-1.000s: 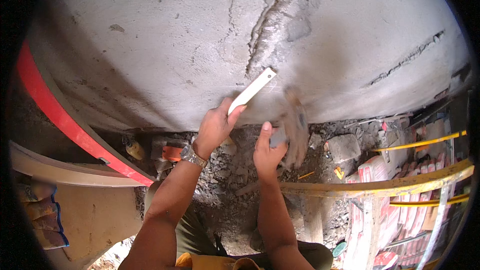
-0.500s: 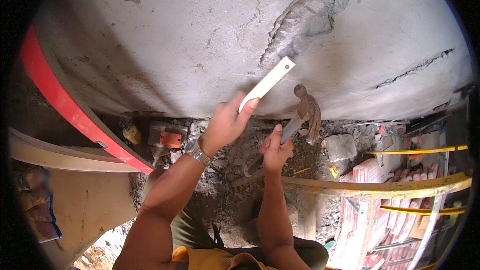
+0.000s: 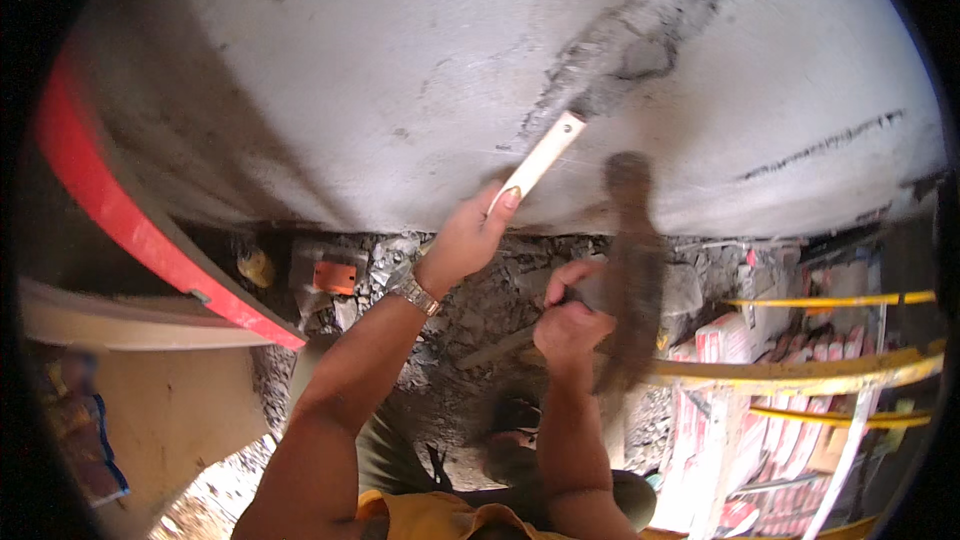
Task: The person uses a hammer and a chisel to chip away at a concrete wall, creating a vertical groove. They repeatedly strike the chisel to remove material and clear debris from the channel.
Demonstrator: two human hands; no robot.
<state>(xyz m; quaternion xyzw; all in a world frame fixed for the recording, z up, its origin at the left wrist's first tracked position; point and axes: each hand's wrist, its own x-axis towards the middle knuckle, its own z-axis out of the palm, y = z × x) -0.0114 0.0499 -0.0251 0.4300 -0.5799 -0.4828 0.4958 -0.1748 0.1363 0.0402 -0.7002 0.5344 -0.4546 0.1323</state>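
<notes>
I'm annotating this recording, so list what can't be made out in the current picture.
All in the head view:
- Hammer: motion blur smears its head; the right hand hides most of its grip.
- Pale strip: its lower end is hidden in the left hand.
- Wall groove: the top edge cuts it off.
- Blue-edged item: too blurred to identify.

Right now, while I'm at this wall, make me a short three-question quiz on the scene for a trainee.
1. Which hand holds the pale strip?
2. True or false: the watch is on the right wrist.
3. The hammer in the right hand looks: a) crisply focused, b) blurred, c) wholly hidden.

Key:
1. The left hand.
2. False; the watch is on the left wrist.
3. b.
</notes>
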